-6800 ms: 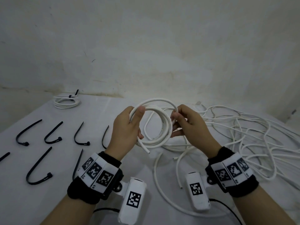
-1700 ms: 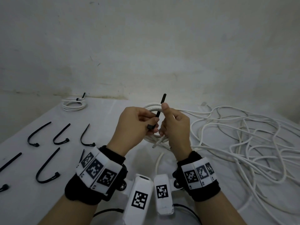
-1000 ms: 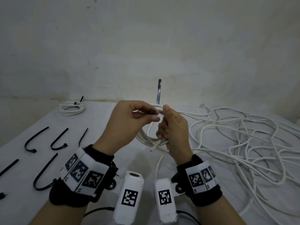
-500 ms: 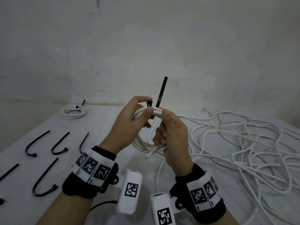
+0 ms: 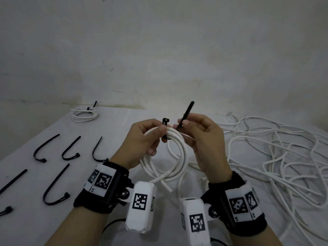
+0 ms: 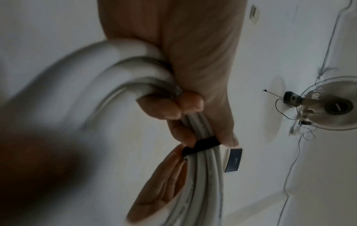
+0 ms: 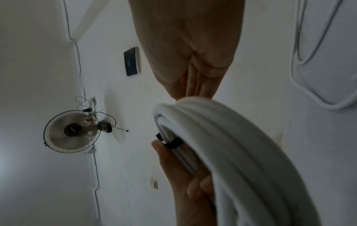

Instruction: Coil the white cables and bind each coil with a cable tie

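The left hand (image 5: 142, 139) grips the coil of round white plastic-sheathed cable (image 5: 174, 157), held in the air above the middle of the white-covered tabletop (image 5: 124, 118), thumb clamping the turns beside the black plastic cable tie (image 5: 166, 129) looped round them. The right hand (image 5: 204, 141) pinches the tie's free tail, which points up and away; the head stands just above the left thumb. The cable looks stiff and springy, likely to spread if let go, so the hold belongs right at the tie. The tie seems light and slick. No containers here. Loose white cable (image 5: 266, 153) sprawls toward the right edge; spare black ties (image 5: 53, 185) lie along the left.
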Demonstrator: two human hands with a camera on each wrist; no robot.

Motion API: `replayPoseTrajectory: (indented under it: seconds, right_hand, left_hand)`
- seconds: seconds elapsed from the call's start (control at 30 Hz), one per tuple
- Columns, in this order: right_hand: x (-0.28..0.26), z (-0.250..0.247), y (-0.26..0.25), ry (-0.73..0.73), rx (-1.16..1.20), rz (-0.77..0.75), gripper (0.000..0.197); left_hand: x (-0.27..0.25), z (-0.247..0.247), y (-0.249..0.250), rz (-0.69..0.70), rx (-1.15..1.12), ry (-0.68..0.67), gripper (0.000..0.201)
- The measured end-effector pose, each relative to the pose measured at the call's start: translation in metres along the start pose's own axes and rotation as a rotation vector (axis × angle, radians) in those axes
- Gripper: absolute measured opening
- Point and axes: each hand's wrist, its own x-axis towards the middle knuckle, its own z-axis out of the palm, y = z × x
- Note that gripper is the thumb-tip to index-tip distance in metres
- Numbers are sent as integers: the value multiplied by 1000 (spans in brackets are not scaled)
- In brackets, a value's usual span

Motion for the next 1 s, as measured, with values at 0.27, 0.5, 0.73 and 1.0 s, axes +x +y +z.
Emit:
replayPoseTrajectory:
  seconds: [0.27,0.5,0.73,1.0]
  right_hand:
    - [-4,0,-2,-62,-379,-304,23]
    - [1,-6,5,-118,-493,-336,19]
    - [0,-6,5,-158,-506,-344,18]
    - [1,-7,8,-205,-488,-417,23]
  left_hand:
    - [-2,1,3,-41,-34,-55,13]
    - [-2,0,2,-32,-54,-52,17]
    - [-3,0,4,-55,-36,-83,16]
    - [-4,1,4,-141,10,-146,19]
